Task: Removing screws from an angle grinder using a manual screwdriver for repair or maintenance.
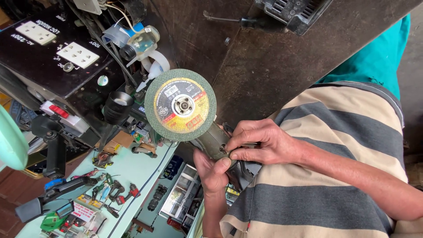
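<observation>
Green disc [180,105] sits mounted on angle grinder [216,145], just above your hands. Left hand [213,169] clamps grinder body from below; right hand [264,143] pinches its head. Guard not visible; tightening looks unfinished.

A dark, scuffed counter [282,66] fills the upper middle, with a black power box [48,48] carrying white sockets [78,54] at its left. Below lies a pale mint shelf [132,169] strewn with small tools in daylight.
</observation>
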